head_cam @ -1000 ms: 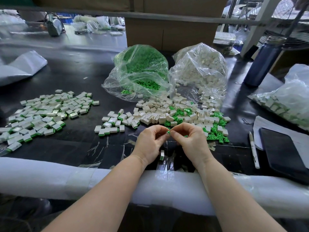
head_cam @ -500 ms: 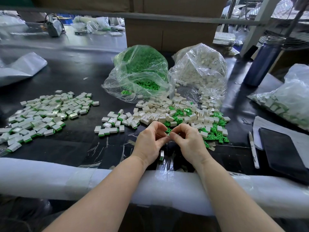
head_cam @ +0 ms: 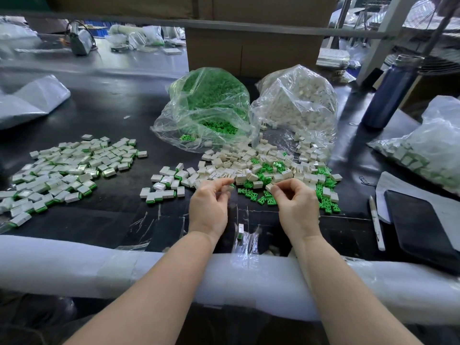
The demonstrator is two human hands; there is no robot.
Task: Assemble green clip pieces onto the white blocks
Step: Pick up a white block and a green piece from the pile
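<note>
Here the left hand (head_cam: 207, 207) and the right hand (head_cam: 297, 207) hover apart over the near edge of the black desk (head_cam: 99, 115), both forearms crossing a white foam-wrapped rail (head_cam: 74, 265) at the front. The right hand pinches a small white plastic block (head_cam: 269, 187) between thumb and forefinger, its other fingers curled under. The left hand's fingers are curled with thumb and forefinger drawn together at a small pale piece (head_cam: 227, 190); whether it is truly gripped, and what it is, I cannot tell.

Just beyond the fingertips lies a loose heap of white blocks (head_cam: 249, 165) mixed with scattered green plastic clip pieces (head_cam: 258, 195), the green ones thickest between and to the right of the hands. Behind the heap two clear plastic bags stand side by side: the bag of green clips (head_cam: 206, 108) on the left, the bag of white blocks (head_cam: 296, 105) on the right, the latter spilling onto the desk. Far to the left sits a wide spread of finished white blocks with green edges (head_cam: 64, 170); a smaller group of finished pieces (head_cam: 164, 185) lies just left of the left hand. One finished piece (head_cam: 240, 231) rests alone on crinkled clear film between the wrists.

At right lie a white pen (head_cam: 377, 222), a black tablet-like slab (head_cam: 423, 225), another clear bag of assembled parts (head_cam: 428, 150) and a dark blue bottle (head_cam: 393, 90).
</note>
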